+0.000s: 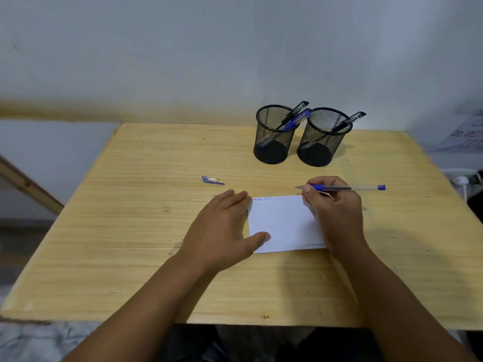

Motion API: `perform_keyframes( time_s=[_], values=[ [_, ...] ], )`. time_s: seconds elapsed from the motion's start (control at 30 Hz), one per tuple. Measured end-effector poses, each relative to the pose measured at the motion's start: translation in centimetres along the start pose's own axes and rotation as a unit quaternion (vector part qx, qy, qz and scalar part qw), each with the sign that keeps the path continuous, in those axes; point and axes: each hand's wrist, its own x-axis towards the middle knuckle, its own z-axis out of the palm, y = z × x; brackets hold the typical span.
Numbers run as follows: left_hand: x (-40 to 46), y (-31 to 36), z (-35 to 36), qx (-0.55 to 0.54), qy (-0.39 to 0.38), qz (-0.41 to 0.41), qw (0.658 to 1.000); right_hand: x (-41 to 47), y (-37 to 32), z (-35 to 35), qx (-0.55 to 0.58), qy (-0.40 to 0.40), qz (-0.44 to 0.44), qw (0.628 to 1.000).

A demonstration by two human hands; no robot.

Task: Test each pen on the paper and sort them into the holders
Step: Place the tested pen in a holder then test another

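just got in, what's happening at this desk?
A person is testing pens. The right hand holds an uncapped blue pen, tip off the far edge of the paper, which the left hand pins flat. Blue scribbles mark the paper's top left corner. The pen's cap lies loose on the table. The left holder has two pens, the right holder has one.

Two black mesh holders stand on the bench, the left holder with two pens, one black and one blue, the right holder with one black pen; one uncapped blue pen, one loose cap, one paper sheet.
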Motion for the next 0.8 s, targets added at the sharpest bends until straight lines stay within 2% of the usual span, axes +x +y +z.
perform_keyframes(
  time_s=[0.1, 0.23, 0.3, 0.37, 0.43, 0.57, 0.7, 0.8],
  values=[
    [0.3, -0.3, -0.6, -0.079, 0.034, -0.025, 0.996, -0.8, -0.7, -0.8, 0.005, 0.001, -0.010, 1.000],
    [2.0, -2.5, -1.3, -0.041, 0.140, -0.059, 0.988, -1.8, -1.2, -1.6, 0.018, 0.003, -0.007, 1.000],
    [3.2, -4.2, -2.0, 0.000, 0.135, -0.092, 0.987, -2.3, -1.3, -1.9, 0.024, 0.002, 0.002, 1.000],
    [4.1, -5.8, -2.4, 0.043, 0.096, -0.113, 0.988, -2.6, -1.5, -2.1, 0.031, -0.008, 0.007, 0.999],
    [4.4, -6.3, -2.7, 0.036, 0.074, -0.125, 0.989, -2.9, -1.9, -2.3, 0.036, -0.023, 0.003, 0.999],
    [4.5, -6.0, -3.3, 0.040, 0.089, -0.125, 0.987, -3.2, -2.7, -2.9, 0.061, -0.042, -0.010, 0.997],
    [3.7, -4.3, -3.9, -0.067, 0.113, -0.139, 0.981, -3.1, -3.5, -3.2, 0.076, -0.050, -0.018, 0.996],
    [3.3, -1.9, -4.3, -0.170, 0.109, -0.104, 0.974, -3.0, -4.5, -3.2, 0.086, -0.067, -0.027, 0.994]
  ],
)
